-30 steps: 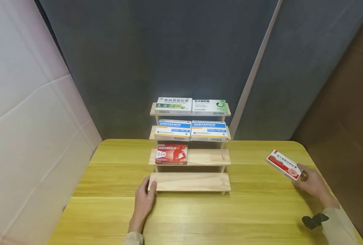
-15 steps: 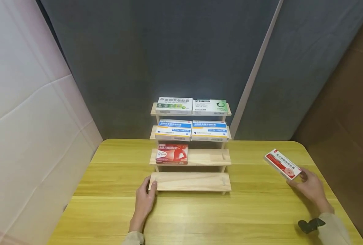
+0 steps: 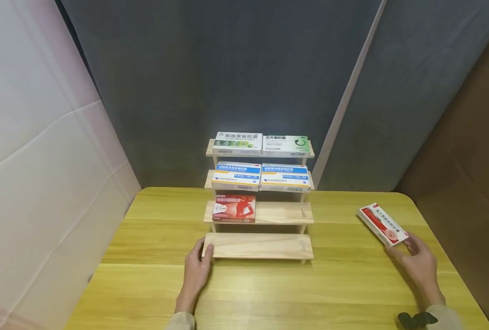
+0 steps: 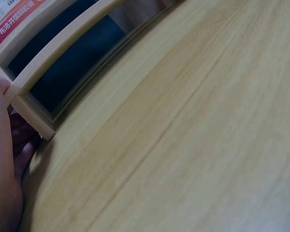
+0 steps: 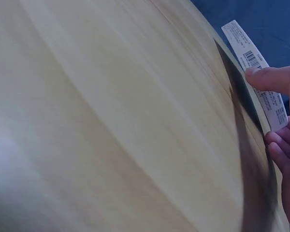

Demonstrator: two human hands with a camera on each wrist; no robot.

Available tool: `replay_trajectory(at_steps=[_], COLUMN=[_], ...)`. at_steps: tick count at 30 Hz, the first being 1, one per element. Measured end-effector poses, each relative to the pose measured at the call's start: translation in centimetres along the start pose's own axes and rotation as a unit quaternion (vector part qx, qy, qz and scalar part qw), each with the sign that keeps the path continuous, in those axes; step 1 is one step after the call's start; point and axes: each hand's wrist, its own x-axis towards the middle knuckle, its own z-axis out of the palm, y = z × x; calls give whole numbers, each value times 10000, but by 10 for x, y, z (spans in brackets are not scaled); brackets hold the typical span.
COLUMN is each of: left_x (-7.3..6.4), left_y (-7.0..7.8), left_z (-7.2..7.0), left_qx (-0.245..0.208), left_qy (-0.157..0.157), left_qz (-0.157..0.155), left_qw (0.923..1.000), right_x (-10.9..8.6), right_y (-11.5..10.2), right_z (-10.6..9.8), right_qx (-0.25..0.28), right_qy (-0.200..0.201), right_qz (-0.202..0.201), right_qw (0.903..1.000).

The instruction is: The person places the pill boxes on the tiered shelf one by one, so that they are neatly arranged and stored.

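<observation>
My right hand (image 3: pixel 418 264) pinches a white and red medicine box (image 3: pixel 383 224) by its near right end, at the right of the table. In the right wrist view the thumb lies on the barcoded edge of that medicine box (image 5: pixel 256 67), and a shadow falls on the wood beside it. My left hand (image 3: pixel 197 266) holds the left end of the bottom step of a wooden tiered display stand (image 3: pixel 260 245), thumb on top. The left wrist view has the fingers (image 4: pixel 24 145) curled behind the leg of the stand (image 4: pixel 34 116).
A red medicine box (image 3: pixel 233 208) lies at the left of the second step up. Two blue and white boxes (image 3: pixel 284 177) fill the step above. Two green and white boxes (image 3: pixel 285 145) lie on the top step. Behind the table (image 3: pixel 260 293) hangs a dark grey curtain (image 3: pixel 244 68).
The right hand has shifted slightly left and nearer the person, turning the medicine box a little. My left hand keeps its hold on the stand. The whole head view has shifted slightly.
</observation>
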Motion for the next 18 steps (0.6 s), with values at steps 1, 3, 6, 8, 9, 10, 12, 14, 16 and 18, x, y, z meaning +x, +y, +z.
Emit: replay_trajectory(at_steps=[1,3,6,8,9,10,12,14,16,18], left_x=[0,0,0,0,1,1,1,0,0,-1], left_y=[0,-1,-1,0,0,1,2,3,4,4], left_z=[1,2,1,1,1,0,0,0,0,0], left_qx=[3,17,72,100,108,108,101,97,106,119], left_qy=[-8,-21,12,4,1,-4,-10,3,15,34], left_qz=[-9,-32,-47,-32,-14,-4,4,-25,-43,-46], left_qw=[10000,10000,10000,9999,9999,9999,9999,9999,9999,9999], right_x=[-2,-6,-12,-15,-18,-20,-24,-28,-32,-36], right_y=[0,-1,-6,-7,-8,-9,-11,-14,-17,-21], right_z=[1,3,6,7,7,6,5,4,4,4], right_qx=[69,156,223,329,356,440,548,614,700,735], right_qy=[60,154,185,205,206,191,186,130,78,36], right_qz=[38,65,31,23,39,50,123,194,203,241], right_qw=[10000,9997,9996,9992,9991,9988,9982,9978,9973,9970])
